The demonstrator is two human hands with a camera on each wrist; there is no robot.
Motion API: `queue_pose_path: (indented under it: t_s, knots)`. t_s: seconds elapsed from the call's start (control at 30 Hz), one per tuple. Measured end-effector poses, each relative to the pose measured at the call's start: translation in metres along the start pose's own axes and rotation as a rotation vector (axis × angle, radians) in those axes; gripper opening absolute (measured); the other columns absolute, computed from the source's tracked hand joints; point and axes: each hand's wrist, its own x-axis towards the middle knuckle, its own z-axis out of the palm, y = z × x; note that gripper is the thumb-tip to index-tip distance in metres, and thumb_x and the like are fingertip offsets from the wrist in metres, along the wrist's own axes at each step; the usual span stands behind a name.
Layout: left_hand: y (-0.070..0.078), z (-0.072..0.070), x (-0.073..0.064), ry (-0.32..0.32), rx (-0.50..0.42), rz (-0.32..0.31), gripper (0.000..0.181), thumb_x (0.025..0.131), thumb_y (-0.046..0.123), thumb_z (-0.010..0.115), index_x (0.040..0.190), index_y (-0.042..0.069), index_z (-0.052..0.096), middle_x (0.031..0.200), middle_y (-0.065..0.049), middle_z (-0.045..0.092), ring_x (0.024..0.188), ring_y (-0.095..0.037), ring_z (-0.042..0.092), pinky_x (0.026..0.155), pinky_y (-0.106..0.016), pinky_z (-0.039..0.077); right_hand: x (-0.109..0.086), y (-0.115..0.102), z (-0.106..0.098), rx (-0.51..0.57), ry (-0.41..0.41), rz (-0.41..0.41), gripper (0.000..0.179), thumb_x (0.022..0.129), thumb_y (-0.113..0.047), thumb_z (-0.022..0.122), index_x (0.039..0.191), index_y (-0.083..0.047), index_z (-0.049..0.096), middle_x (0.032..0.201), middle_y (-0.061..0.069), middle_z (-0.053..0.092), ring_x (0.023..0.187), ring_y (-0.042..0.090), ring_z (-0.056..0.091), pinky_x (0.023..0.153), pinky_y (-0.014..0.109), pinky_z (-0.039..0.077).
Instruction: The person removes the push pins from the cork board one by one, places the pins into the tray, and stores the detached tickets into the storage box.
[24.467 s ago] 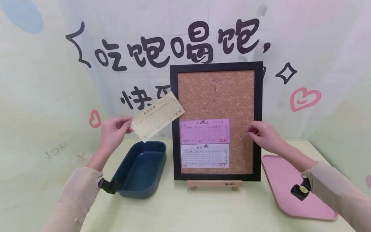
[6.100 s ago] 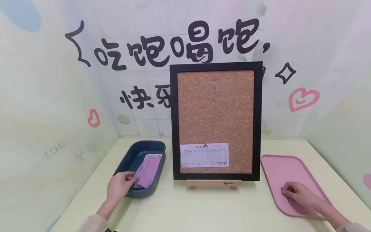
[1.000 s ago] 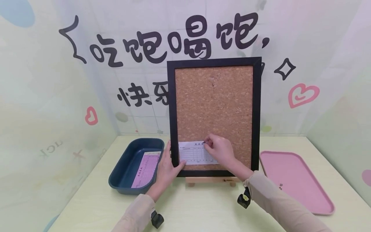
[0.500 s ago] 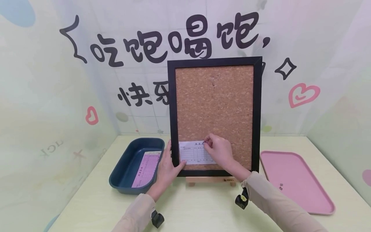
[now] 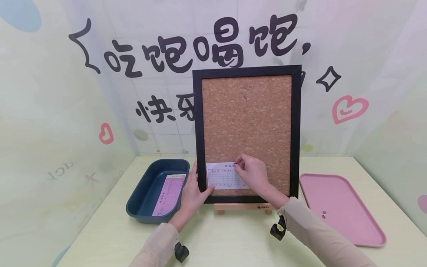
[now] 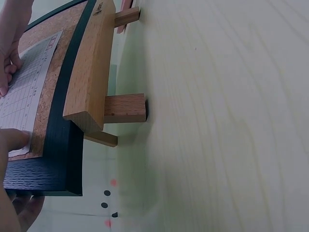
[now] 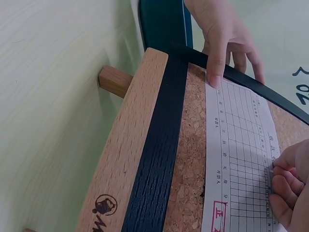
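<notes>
A black-framed corkboard (image 5: pixel 247 118) stands on a small wooden easel (image 5: pixel 241 207). A white printed slip (image 5: pixel 218 177) lies flat against its lower left part. My left hand (image 5: pixel 191 194) grips the frame's left edge, fingers behind it and thumb pressing the slip's lower left corner. At the slip's top edge, my right hand (image 5: pixel 255 174) pinches a small dark pushpin (image 5: pixel 235 163), mostly hidden by the fingertips. The right hand covers the slip's right part in the head view; the right wrist view shows its red stamp (image 7: pixel 218 217).
Left of the board, a dark blue basin (image 5: pixel 133 211) holds a pink slip (image 5: pixel 166 196) over a cream slip (image 5: pixel 176 176). A pink tray (image 5: pixel 350 211) with a few tiny pins (image 5: pixel 323 214) is at the right. Behind stands a printed wall (image 5: pixel 160 144).
Since the oldest frame, the cream and pink slips have gone from hand and board into the basin. Both hands have since come to the board; over the last second they hold almost still.
</notes>
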Motion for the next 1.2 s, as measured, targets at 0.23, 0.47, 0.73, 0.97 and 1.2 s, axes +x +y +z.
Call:
queue_pose_path:
  t_s: [0.23, 0.47, 0.73, 0.97, 1.2]
  knots:
    - [0.0017, -0.0008, 0.0001, -0.016, -0.005, -0.022, 0.092, 0.073, 0.018, 0.076, 0.143, 0.005, 0.018, 0.140, -0.018, 0.034, 0.118, -0.034, 0.046, 0.091, -0.046, 0.042, 0.0002, -0.0004, 0.0011, -0.005, 0.007, 0.003, 0.004, 0.079, -0.007, 0.065, 0.075, -0.008, 0.064, 0.060, -0.002, 0.057, 0.048, 0.007, 0.045, 0.045, 0.021, 0.036]
    - [0.0033, -0.0022, -0.0002, -0.023, -0.002, -0.034, 0.093, 0.073, 0.018, 0.076, 0.144, 0.006, 0.017, 0.141, -0.018, 0.034, 0.119, -0.034, 0.045, 0.092, -0.046, 0.042, 0.0008, -0.0002, 0.0004, 0.007, -0.009, 0.016, 0.004, 0.079, -0.007, 0.065, 0.075, -0.008, 0.064, 0.060, -0.002, 0.057, 0.049, 0.007, 0.044, 0.045, 0.021, 0.036]
    - [0.0033, -0.0023, -0.0005, -0.021, 0.004, -0.022, 0.092, 0.073, 0.019, 0.076, 0.143, 0.005, 0.018, 0.140, -0.019, 0.034, 0.118, -0.034, 0.046, 0.091, -0.046, 0.042, -0.0002, 0.0002, -0.0005, 0.020, -0.033, 0.032, 0.004, 0.080, -0.009, 0.064, 0.079, -0.006, 0.065, 0.062, -0.002, 0.058, 0.050, 0.007, 0.046, 0.046, 0.022, 0.037]
    - [0.0020, -0.0019, -0.0001, -0.020, 0.002, -0.023, 0.093, 0.073, 0.018, 0.076, 0.143, 0.005, 0.017, 0.141, -0.019, 0.034, 0.118, -0.035, 0.045, 0.092, -0.046, 0.042, -0.0001, -0.0012, -0.0005, 0.017, -0.023, 0.028, 0.004, 0.080, -0.008, 0.064, 0.077, -0.007, 0.065, 0.062, -0.002, 0.059, 0.050, 0.007, 0.046, 0.046, 0.022, 0.037]
    - [0.0026, -0.0021, 0.0004, -0.020, -0.005, -0.024, 0.093, 0.073, 0.018, 0.076, 0.143, 0.005, 0.017, 0.140, -0.019, 0.034, 0.120, -0.035, 0.044, 0.092, -0.047, 0.041, 0.0009, -0.0021, -0.0020, -0.003, -0.051, 0.035, 0.004, 0.080, -0.009, 0.064, 0.078, -0.007, 0.066, 0.063, -0.001, 0.059, 0.050, 0.007, 0.047, 0.047, 0.021, 0.038]
